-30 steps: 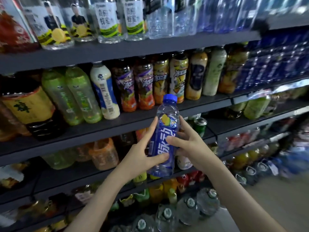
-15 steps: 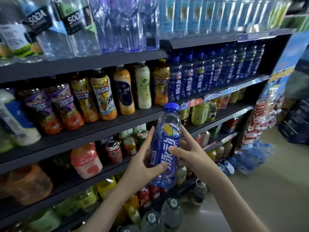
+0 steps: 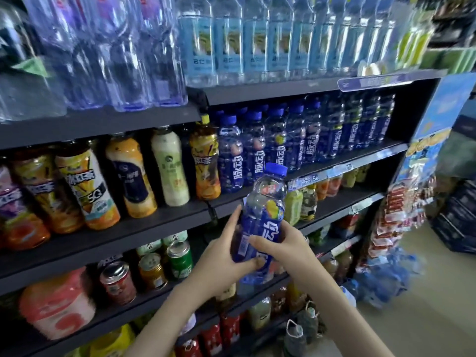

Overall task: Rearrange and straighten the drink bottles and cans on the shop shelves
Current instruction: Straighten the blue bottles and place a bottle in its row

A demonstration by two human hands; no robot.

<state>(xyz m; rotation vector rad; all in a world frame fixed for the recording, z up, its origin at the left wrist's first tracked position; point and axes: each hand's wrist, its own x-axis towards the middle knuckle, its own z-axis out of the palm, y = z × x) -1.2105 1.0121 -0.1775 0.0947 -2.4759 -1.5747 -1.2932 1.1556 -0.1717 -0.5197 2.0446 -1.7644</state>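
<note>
Blue bottle (image 3: 261, 225) was held in the air in front of the shelves, upright w/ a slight lean, cap (image 3: 276, 169) up, just below and in front of the row of matching bottles (image 3: 280, 143) on the middle shelf (image 3: 371, 158). Left hand (image 3: 221, 257) gripped its left side, fingers (image 3: 233, 219) curled round the label, thumb across the lower front. Right hand (image 3: 288, 248) gripped the right side, thumb over the label, other fingers hidden behind. Bottle looked full or near it, so prob. moderately heavy for one hand. Thin clear plastic, likely to dent if squeezed, and the glossy label may be a bit slippery. Best hold, imo: round the waist at the label, or at the neck under the cap for the last push in. Not fragile, but the row stood tight, so a nudge could tip neighbours. Seemed to belong w/ that row; not yet on the shelf
</note>
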